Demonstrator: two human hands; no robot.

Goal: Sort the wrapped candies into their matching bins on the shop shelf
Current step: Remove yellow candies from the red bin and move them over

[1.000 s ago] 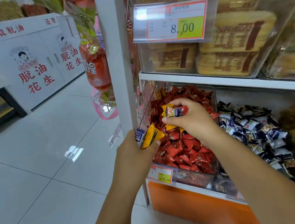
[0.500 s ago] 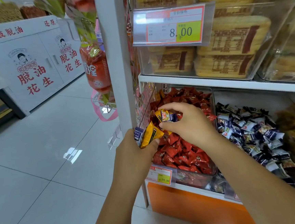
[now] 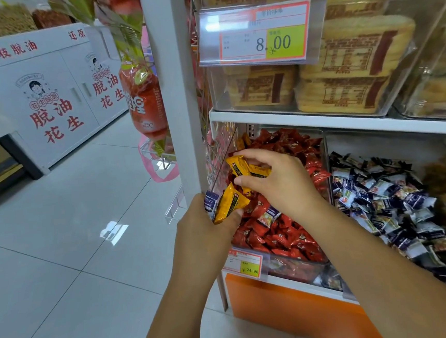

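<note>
Head view: both hands are working at the red-candy bin [image 3: 287,264].
Left hand [image 3: 205,224]: gripping a yellow candy [image 3: 229,204] and a blue-white candy [image 3: 210,203] between thumb and curled fingers, at the bin's left wall.
Right hand [image 3: 280,185]: pinching a yellow pair [image 3: 246,168] in curled fingers, hovering over the red candies [image 3: 276,241].
Neighbouring pile [image 3: 380,195]: blue-white wrappers are lying right of the red ones.

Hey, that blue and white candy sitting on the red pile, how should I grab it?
Pinch the blue and white candy across its plump middle, from above and in front: it lies flat on top of the red candies, unburied, with the shelf overhead.
</note>
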